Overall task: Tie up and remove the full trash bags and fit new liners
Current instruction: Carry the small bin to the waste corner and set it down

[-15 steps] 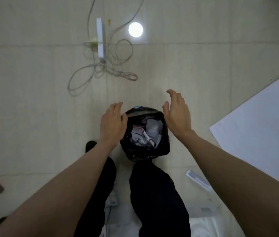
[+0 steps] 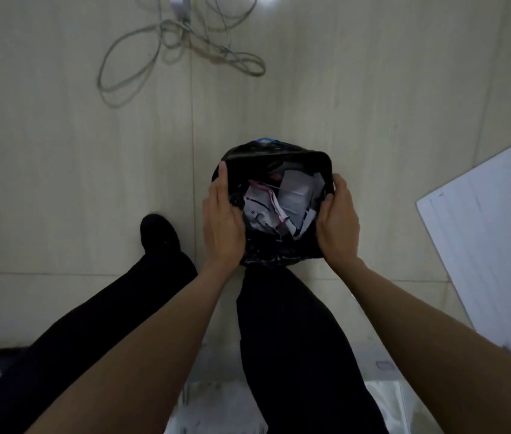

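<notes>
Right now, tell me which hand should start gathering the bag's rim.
Right, probably. The right hand already curls round the trash bag rim; the left hand lies straight along its side.

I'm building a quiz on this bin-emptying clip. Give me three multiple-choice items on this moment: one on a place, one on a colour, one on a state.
1. Where does the coil of cable lie?
A. on the floor beyond the bag
B. inside the bag
C. across the person's legs

2. What colour is the trash bag?
A. white
B. black
C. green

3. What state is the bag's mouth in?
A. knotted shut
B. open, with paper waste showing
C. taped over

Answers:
1 A, the cable rests on the pale floor toward the top of the head view, apart from the bag.
2 B, the liner is glossy black around the paper waste.
3 B, the left hand and right hand are at opposite sides of the rim, the right one with a grip on it, and the contents are exposed.
</notes>
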Motion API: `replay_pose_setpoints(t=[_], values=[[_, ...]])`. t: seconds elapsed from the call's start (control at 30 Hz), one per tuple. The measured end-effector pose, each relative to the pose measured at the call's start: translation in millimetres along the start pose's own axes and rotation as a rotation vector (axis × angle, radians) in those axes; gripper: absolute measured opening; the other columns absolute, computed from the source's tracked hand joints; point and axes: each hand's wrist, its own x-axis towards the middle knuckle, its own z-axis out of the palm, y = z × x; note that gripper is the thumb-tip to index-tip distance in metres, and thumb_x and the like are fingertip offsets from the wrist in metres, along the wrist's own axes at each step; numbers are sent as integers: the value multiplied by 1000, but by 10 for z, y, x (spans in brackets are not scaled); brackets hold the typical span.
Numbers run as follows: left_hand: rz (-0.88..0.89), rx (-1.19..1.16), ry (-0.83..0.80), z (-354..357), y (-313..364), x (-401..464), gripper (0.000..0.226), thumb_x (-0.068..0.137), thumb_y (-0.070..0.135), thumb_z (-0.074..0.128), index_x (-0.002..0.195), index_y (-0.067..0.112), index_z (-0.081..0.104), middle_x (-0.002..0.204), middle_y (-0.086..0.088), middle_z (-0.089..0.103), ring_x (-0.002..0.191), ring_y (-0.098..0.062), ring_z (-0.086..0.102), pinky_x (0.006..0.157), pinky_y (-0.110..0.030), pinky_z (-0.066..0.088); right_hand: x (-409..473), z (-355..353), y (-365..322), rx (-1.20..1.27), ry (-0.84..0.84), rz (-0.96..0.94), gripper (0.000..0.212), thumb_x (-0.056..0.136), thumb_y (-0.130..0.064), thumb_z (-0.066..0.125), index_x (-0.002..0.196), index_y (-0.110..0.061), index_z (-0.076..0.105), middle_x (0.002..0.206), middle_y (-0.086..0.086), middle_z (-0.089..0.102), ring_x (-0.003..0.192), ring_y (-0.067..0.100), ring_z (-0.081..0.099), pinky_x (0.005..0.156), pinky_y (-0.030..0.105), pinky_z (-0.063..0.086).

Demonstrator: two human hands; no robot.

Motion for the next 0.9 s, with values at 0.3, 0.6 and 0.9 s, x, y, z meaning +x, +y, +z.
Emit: replay_pose_setpoints(t=[0.3,0.6,0.9], values=[[-14,-65,-55,-94,-105,339,45,97,7,39,142,11,41,116,-1,55,98,-2,45,82,-16,32,76,139,-102,95,37,9,35,104,-24,29,138,-25,38,113,-2,61,87,11,56,73,29,40],[79,-14,-37,-800,598,379,36,97,6,41,132,8,48,83,-1,53,68,-13,44,59,-23,24,-45,-561,-763,59,89,-31,33,99,-11,33,131,-14,43,72,-2,50,60,15,47,56,32,28],[217,38,94,-2802,2679,478,40,96,11,45,135,11,47,94,-11,65,76,-27,58,62,-29,33,-327,-2524,-2774,-55,253,-154,35,97,-7,35,131,-10,42,85,15,61,67,31,50,59,35,33]])
